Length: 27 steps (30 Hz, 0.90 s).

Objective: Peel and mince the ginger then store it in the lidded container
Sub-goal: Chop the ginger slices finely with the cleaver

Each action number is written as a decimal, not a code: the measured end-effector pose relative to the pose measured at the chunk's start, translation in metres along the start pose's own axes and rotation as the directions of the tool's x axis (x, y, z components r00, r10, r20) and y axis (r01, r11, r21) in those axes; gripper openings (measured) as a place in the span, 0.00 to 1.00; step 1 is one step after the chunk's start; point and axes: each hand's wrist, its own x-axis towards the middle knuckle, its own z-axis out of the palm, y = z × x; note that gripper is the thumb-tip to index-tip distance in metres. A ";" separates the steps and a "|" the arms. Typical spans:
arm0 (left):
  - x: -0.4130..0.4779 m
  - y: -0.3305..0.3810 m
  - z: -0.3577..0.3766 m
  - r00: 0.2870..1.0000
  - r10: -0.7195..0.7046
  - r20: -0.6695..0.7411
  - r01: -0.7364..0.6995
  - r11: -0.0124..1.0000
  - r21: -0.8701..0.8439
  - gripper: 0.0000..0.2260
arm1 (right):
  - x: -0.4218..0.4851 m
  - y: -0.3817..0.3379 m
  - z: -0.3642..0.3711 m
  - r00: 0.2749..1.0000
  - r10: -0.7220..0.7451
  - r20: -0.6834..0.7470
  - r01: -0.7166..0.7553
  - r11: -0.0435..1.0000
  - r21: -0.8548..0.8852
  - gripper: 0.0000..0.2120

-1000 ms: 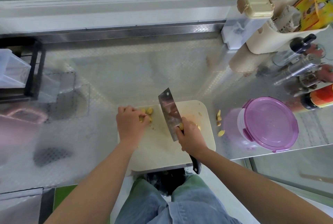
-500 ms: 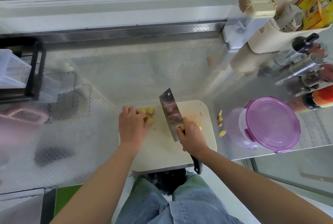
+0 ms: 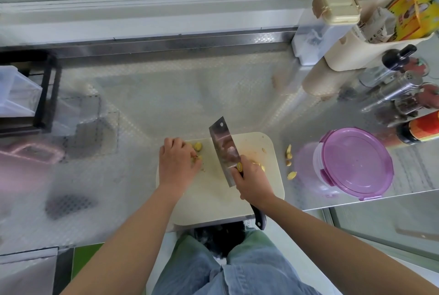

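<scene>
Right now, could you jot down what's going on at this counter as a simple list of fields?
Left hand: fingers curled on ginger pieces at the board's left side
Right hand: grips the cleaver by its handle, blade pointing away from the person
Cutting board: pale, at the counter's near edge
Container: right of the board, purple lid on
Ginger scraps: on the counter between board and container
Stage: chopping, ginger in chunks, not yet minced
</scene>
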 end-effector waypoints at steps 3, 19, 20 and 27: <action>-0.002 0.003 -0.005 0.991 -0.083 -0.103 0.061 0.977 -0.205 0.06 | -0.002 -0.001 -0.002 1.000 0.003 -0.016 -0.003 1.000 0.022 0.05; -0.020 0.027 -0.003 0.967 -0.083 0.240 0.205 0.815 -0.542 0.08 | -0.017 0.006 -0.004 0.998 0.019 -0.053 -0.018 1.000 0.009 0.07; -0.022 0.034 -0.001 0.955 -0.078 0.286 0.234 0.790 -0.566 0.08 | -0.019 0.006 -0.005 0.998 0.017 -0.058 -0.017 1.000 -0.003 0.07; -0.044 0.056 0.024 0.873 -0.244 0.423 0.446 0.750 -0.488 0.08 | -0.032 0.018 -0.006 0.996 -0.028 -0.080 0.013 0.982 -0.188 0.16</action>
